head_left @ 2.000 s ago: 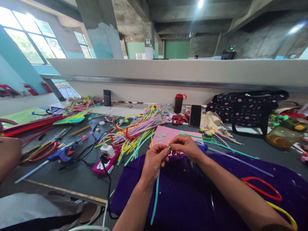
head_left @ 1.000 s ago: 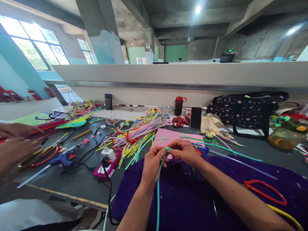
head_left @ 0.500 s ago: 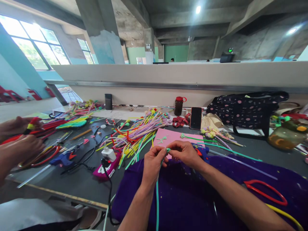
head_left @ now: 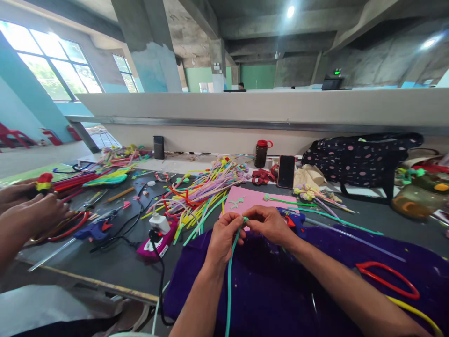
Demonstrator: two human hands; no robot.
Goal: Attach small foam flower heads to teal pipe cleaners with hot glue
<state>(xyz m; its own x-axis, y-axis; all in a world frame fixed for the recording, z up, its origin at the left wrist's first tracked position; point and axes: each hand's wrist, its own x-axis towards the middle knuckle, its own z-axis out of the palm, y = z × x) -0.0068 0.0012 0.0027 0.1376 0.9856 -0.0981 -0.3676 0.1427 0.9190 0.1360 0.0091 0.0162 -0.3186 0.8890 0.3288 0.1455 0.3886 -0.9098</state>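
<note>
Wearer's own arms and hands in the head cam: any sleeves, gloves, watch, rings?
Left hand and right hand are bare: no gloves, no visible rings. Left forearm and right forearm are uncovered down to the frame edge; no sleeve, watch, bracelet or marking shows.

Thin, fuzzy teal pipe cleaner (head_left: 229,276), top end curled small, rest hanging straight down over the purple cloth (head_left: 280,290)

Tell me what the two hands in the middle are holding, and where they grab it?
A teal pipe cleaner. The left hand and right hand pinch it at its curled top end. The long rest hangs down over the purple cloth.
</note>
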